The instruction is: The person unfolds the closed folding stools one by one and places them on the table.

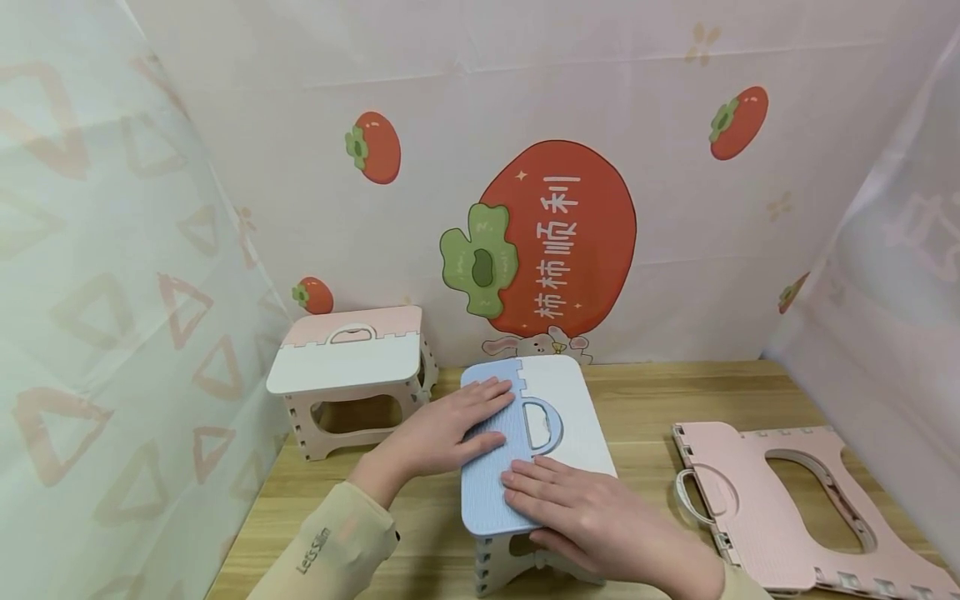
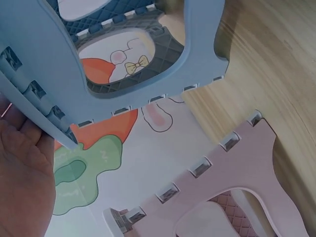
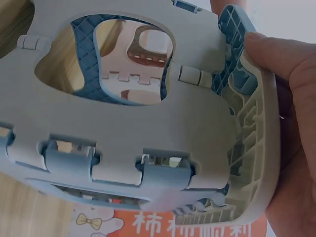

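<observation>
A blue and white folding step stool (image 1: 573,400) stands unfolded on its legs at the middle of the table. My left hand (image 1: 450,427) rests on the blue half of its top, left of the carry handle (image 1: 552,429), with fingers extended. Across the near part of the top lies my right hand (image 1: 585,510), its fingers straight over the blue half. In the left wrist view, the left hand (image 2: 24,173) is against the top, beside the blue leg panel (image 2: 123,106). The right wrist view has the right hand (image 3: 298,94) along the top's edge, near the pale leg panel (image 3: 123,123).
A pink and white folding stool (image 1: 348,367) stands unfolded at the back left. On the right, a pink stool (image 1: 757,521) lies flat on the wooden table (image 1: 637,392), its ring handle sticking out. A printed cloth (image 1: 675,233) encloses the back and sides.
</observation>
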The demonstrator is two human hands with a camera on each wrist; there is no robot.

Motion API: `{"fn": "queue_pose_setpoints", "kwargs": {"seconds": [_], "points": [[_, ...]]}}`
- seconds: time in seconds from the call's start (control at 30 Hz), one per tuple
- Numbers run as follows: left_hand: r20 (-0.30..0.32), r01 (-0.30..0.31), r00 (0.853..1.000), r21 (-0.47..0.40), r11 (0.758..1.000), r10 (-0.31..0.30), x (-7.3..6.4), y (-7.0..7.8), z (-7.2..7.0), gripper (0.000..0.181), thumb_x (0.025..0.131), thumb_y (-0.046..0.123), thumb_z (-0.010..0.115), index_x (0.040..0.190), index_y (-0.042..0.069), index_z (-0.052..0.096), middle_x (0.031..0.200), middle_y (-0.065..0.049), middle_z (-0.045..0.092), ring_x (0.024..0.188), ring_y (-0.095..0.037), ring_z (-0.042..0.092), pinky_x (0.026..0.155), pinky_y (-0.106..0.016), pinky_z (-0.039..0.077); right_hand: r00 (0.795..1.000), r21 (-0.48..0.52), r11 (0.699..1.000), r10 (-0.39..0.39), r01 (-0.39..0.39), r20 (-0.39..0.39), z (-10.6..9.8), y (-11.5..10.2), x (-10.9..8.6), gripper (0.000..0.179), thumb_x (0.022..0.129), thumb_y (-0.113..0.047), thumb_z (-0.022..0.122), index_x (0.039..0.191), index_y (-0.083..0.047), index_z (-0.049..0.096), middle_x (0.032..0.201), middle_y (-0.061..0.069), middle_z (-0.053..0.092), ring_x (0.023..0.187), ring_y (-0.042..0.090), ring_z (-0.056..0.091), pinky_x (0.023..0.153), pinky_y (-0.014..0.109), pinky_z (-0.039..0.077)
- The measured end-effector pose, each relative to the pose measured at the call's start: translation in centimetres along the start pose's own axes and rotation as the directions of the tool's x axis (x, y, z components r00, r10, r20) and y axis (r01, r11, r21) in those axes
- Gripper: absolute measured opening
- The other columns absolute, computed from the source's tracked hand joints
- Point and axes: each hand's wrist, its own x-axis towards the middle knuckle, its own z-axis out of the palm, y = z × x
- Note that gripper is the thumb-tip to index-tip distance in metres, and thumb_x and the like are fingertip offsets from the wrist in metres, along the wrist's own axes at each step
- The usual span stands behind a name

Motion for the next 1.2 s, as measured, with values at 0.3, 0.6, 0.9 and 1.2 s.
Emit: {"fn": "queue_pose_setpoints", "kwargs": {"seconds": [0.3, 0.6, 0.9, 1.2], "points": [[-0.021, 0.033, 0.999, 0.017, 0.999, -0.033, -0.4, 0.2, 0.3, 0.064, 0.106, 0.051, 0.048, 0.161, 0.022, 0.034, 0.168, 0.007, 0.027, 0.155, -0.016, 0.022, 0.126, -0.039, 0.025, 0.999, 0.026, 1.0, 0.004, -0.003, -0.035, -0.5, 0.4, -0.7, 0.041, 0.104, -0.022, 0.062, 0.142, -0.007, 0.06, 0.144, 0.007, 0.061, 0.134, 0.023, 0.057, 0.115, 0.037, 0.044], [-0.072, 0.014, 0.997, 0.046, 0.999, -0.011, -0.7, 0.5, 0.8, 0.064, 0.106, 0.048, 0.049, 0.16, 0.016, 0.037, 0.167, 0.001, 0.031, 0.155, -0.02, 0.025, 0.126, -0.042, 0.026, 0.998, -0.01, 0.998, 0.061, -0.061, -0.024, -1.2, 0.9, -1.5, 0.039, 0.106, -0.028, 0.057, 0.14, -0.01, 0.063, 0.143, 0.003, 0.062, 0.133, 0.024, 0.058, 0.115, 0.035, 0.044], [-0.108, -0.006, 0.994, 0.108, 0.994, 0.017, -0.9, 0.8, 1.2, 0.065, 0.106, 0.047, 0.05, 0.159, 0.011, 0.039, 0.165, -0.006, 0.035, 0.154, -0.024, 0.029, 0.126, -0.042, 0.025, 0.986, -0.031, 0.988, 0.147, -0.15, -0.077, -1.3, 1.4, -2.4, 0.042, 0.099, -0.038, 0.068, 0.132, -0.012, 0.069, 0.138, 0.0, 0.066, 0.129, 0.026, 0.062, 0.118, 0.031, 0.038], [-0.142, -0.015, 0.989, 0.159, 0.987, 0.038, -1.1, 1.0, 1.5, 0.067, 0.106, 0.048, 0.049, 0.158, 0.007, 0.039, 0.164, -0.008, 0.036, 0.153, -0.025, 0.03, 0.126, -0.042, 0.025, 0.971, -0.068, 0.978, 0.185, -0.197, -0.154, -1.0, 1.6, -2.6, 0.042, 0.103, -0.046, 0.059, 0.128, -0.014, 0.071, 0.131, 0.0, 0.07, 0.123, 0.028, 0.066, 0.116, 0.036, 0.042]]}}
